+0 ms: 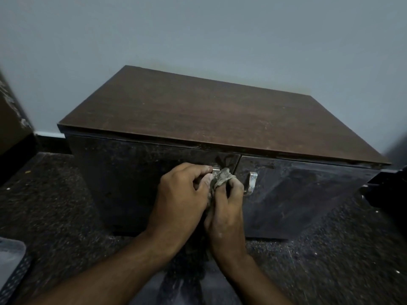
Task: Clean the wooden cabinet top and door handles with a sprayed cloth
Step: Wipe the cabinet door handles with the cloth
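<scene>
Low wooden cabinet [220,111] with a brown top sits against a pale blue-grey wall [198,29] on a dark speckled floor [55,194], two glossy dark doors facing near. Both hands are at the left door handle [215,170]: left hand [182,194] curls its fingers right at the handle. Right hand [224,214] grips the grubby grey cloth [221,179] bunched over it, just left of the right door handle [252,182].

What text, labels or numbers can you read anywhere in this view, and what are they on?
None readable.
Wooden cabinet top: bare, no label.
Doors and the free right handle: no markings.
Cloth, held by the left hand and right hand at the left handle: no print.
Brown object at far left: only pale scuffs, blurred.
</scene>
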`<state>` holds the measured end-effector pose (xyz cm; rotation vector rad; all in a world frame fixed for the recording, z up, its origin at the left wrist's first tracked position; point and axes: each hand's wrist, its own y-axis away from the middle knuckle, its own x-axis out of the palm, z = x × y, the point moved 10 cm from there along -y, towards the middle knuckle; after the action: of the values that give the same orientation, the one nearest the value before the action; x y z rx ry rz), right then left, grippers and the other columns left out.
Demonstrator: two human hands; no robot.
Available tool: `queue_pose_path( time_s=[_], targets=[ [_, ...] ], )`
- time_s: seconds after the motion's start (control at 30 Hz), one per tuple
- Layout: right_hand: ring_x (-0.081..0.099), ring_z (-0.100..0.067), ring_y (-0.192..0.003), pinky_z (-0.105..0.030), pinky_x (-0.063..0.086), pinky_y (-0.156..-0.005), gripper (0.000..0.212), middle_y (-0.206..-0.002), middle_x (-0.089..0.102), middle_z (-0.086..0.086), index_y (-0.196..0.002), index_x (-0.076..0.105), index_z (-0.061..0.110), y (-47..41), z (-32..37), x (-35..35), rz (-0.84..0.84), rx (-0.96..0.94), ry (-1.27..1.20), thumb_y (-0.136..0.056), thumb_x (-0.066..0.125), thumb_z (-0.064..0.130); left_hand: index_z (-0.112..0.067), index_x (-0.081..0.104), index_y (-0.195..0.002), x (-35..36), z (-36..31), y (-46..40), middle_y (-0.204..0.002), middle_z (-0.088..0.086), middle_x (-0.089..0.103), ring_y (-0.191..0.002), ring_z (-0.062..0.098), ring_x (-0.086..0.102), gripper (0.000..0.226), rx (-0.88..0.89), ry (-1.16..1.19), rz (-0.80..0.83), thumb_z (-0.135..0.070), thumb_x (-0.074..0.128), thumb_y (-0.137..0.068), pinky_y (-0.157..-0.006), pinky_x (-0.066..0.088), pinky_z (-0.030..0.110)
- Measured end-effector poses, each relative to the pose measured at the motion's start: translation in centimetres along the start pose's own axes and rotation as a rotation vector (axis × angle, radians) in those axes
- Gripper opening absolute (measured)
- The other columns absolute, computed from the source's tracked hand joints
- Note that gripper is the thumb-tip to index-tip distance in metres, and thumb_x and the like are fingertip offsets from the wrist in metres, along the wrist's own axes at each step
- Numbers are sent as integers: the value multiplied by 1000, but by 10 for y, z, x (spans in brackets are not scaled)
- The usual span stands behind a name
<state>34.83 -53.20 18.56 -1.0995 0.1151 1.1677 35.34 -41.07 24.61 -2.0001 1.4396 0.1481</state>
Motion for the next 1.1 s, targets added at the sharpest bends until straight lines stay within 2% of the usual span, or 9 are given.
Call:
queue_pose_path(
  time_s=[0.2,0.3,0.37,0.47,0.63,0.83,0.9,0.97,1.1],
  targets=[
    [61,-30,-98,-35,53,-88,15,-108,65,-19,-100,71,-6,-37,19,-59,-292,-144,76,-93,59,-1,-20,76,-102,0,4,-2,-94,-11,73,-83,-4,65,22,-30,32,-26,-25,77,-81,-75,48,5],
    [59,-29,-78,-41,52,-68,18,-89,60,-13,-80,65,-4,-29,7,-60,-324,-116,73,-93,53,0,-20,78,-97,1,6,-1,-90,-11,74,-80,-5,65,20,-48,23,-30,-25,81,-77,-74,45,1],
    [50,-24,-68,-36,44,-58,20,-78,50,-8,-70,56,0,-22,6,-51,-305,-103,91,-89,53,-5,-21,78,-93,2,10,-1,-88,-11,74,-80,-4,66,18,-71,17,-22,-25,82,-76,-76,49,7],
    [44,-18,-67,-22,31,-63,21,-75,46,-5,-66,52,1,-31,11,-60,-338,-82,63,-82,56,-12,-22,78,-90,1,14,-1,-85,-11,74,-79,-4,66,15,-83,11,-22,-26,82,-76,-75,50,10],
    [44,-22,-67,-29,34,-60,21,-75,45,-8,-67,52,1,-39,19,-69,-377,-99,77,-84,50,-10,-21,79,-90,-3,12,-3,-85,-11,74,-79,-4,66,14,-64,-1,-41,-24,81,-76,-75,47,5],
    [36,-10,-67,-16,26,-64,21,-76,40,4,-64,50,5,-35,12,-64,-376,1,14,-81,53,-6,-22,79,-89,-11,13,-2,-85,-13,74,-79,-7,65,12,-56,-19,-32,-24,81,-77,-73,45,1],
    [47,-18,-69,-21,34,-64,19,-76,49,-5,-69,57,0,-43,21,-72,-420,-27,21,-80,61,-16,-22,79,-88,-17,14,-2,-84,-13,74,-79,-6,65,11,-55,-29,-44,-23,80,-78,-72,44,0],
    [58,-28,-83,-28,46,-78,11,-90,61,-14,-81,66,-4,-44,32,-63,-376,-101,32,-84,64,-15,-21,79,-89,-23,14,-3,-85,-12,74,-78,-4,65,10,-43,-47,-56,-21,79,-79,-72,44,1],
    [54,-35,-107,-39,46,-96,10,-115,61,-23,-96,69,-6,-26,45,-20,-167,-269,172,-95,64,3,-21,78,-93,-31,13,-2,-89,-11,73,-80,-4,65,13,-20,-87,-30,-18,77,-80,-74,41,-1]
  ],
)
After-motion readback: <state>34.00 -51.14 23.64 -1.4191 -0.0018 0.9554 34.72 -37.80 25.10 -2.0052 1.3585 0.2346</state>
